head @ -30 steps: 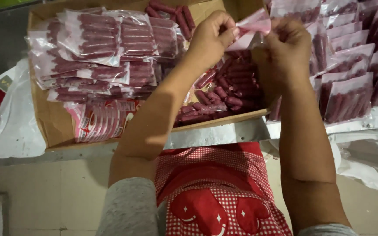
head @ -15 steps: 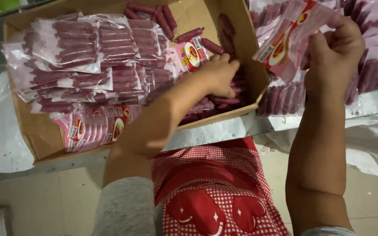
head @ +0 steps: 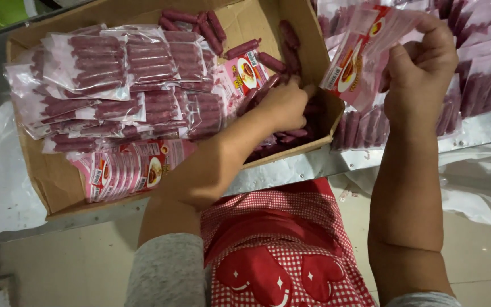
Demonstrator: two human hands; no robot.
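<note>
Fingers of the right hand (head: 419, 79) were pinched shut on the top of a thin, see-through plastic pouch with a red and yellow label (head: 354, 62). The pouch hung in the air, above the right corner of the brown cardboard box (head: 35, 170). It looked empty, light and floppy. It would likely bend and slip, so the open top edge seemed the best place to hold it, with a thumb on one side and fingers on the other.

The left hand (head: 282, 105) was curled down inside the box, on the pile of small dark red sausages (head: 291, 136). Its fingers were bent around some of them, but I could not tell how many it had hold of. The sausages looked smooth, a bit soft and slippery. A small bunch held around the middle would probably be safest.

Beside the left hand lay stacks of clear pouches filled with sausages (head: 92, 62). More filled pouches (head: 484, 74) lay in rows on the shiny metal table (head: 291, 170) past the right hand. White plastic sheets (head: 1, 187) hung at the sides.

Half a second before, the left hand lay flatter and more open on the pile. By this moment it had closed up more. The right hand and its pouch had moved a little to the left.
</note>
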